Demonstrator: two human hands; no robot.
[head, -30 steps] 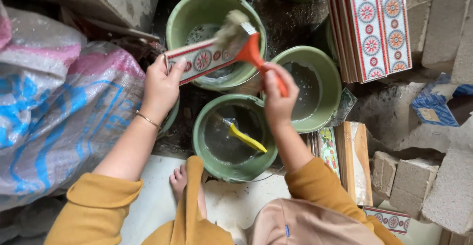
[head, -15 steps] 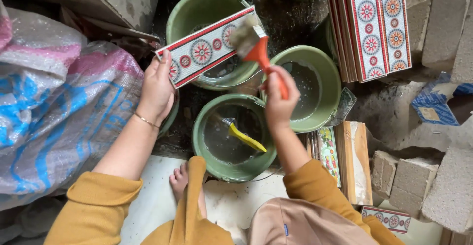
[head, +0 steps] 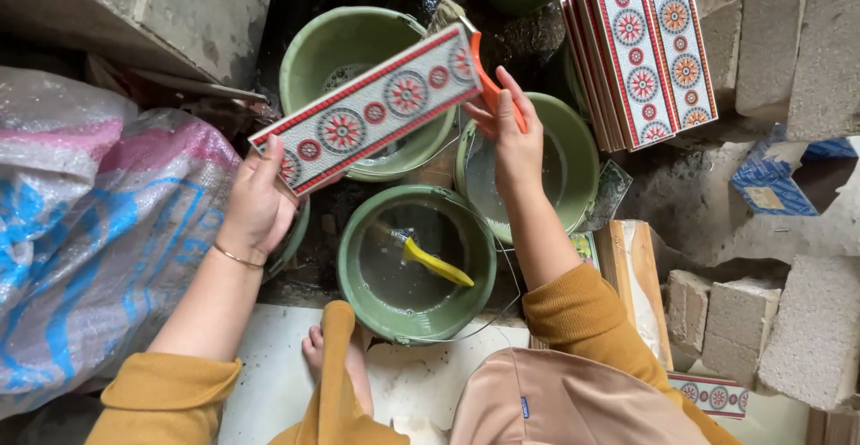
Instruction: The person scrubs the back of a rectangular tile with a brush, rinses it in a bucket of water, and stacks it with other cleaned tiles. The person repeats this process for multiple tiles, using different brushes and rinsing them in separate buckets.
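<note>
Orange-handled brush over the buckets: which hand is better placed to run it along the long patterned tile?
The right hand. It already grips the orange-handled brush, whose head sits at the far end of the long red-and-white patterned tile. The left hand is busy holding the tile's near end.

Showing five green buckets (head: 417, 275), one patterned tile (head: 372, 109) being held, one stack of similar tiles (head: 640, 51), two brushes, orange (head: 493, 87) and yellow (head: 434, 264), and two hands.
</note>
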